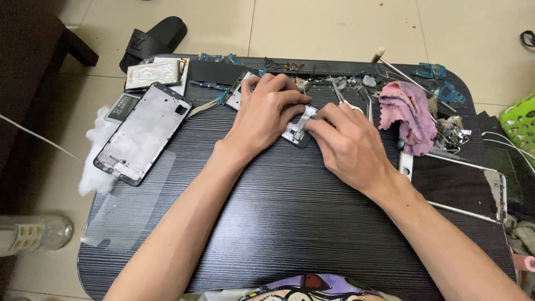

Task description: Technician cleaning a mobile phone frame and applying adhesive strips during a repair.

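Observation:
Both hands meet over an opened phone body [298,132] lying on the dark table [278,223] near its far middle. My left hand [266,111] presses down on the phone body, its fingers curled over the upper part. From the right, my right hand [345,146] comes in with fingertips on the phone's silver inner plate; metal tweezers [340,96] stick out above its knuckles, and I cannot tell whether the hand grips them.
A bare phone frame [142,132] and a clear screen film [131,203] lie at the left. A battery pack [153,73] sits far left. A pink cloth [409,114], small circuit parts [448,92] and a screen panel [460,187] fill the right. A bottle [36,234] stands on the floor.

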